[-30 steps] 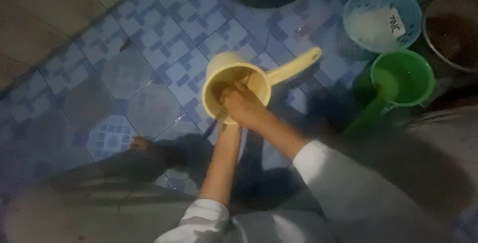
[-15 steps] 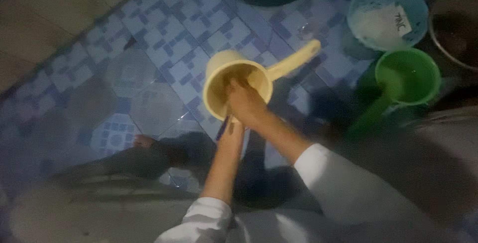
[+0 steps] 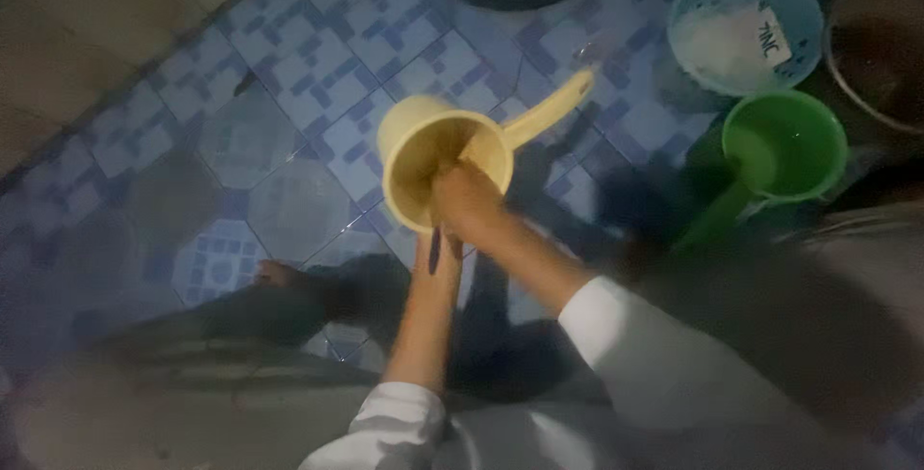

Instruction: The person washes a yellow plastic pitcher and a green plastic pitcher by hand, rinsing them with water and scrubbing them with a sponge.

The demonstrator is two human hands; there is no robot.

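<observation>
Blue-and-white patterned floor tiles (image 3: 289, 56) spread under me in dim light, with a plainer brownish strip along the upper left. Low on the left my bare foot (image 3: 274, 276) showed at the end of a dark trouser leg.

Near the middle I held a yellow plastic dipper (image 3: 414, 157) over the tiles, tipped so its open mouth faced up toward me and its long handle (image 3: 549, 109) pointed away to the upper right. My left hand (image 3: 435, 251) came up from below and pressed against the dipper's near rim; a thin dark object lay along it, too blurred to make out, and I could not tell whether the fingers were clenched or loose. My right hand (image 3: 467, 203) reached in over the rim, its fingers curled down inside the cup against the inner wall; whether it grasped anything in there was hidden. Both white sleeves (image 3: 616, 335) ran back toward the bottom edge.

Further right a green dipper (image 3: 784, 148) stood on the floor, handle slanting down to the left, well apart from my hands. Just above it sat a pale blue bowl (image 3: 746, 23) with something white inside, and a dark brown vessel (image 3: 881, 56) stood at the right edge.
</observation>
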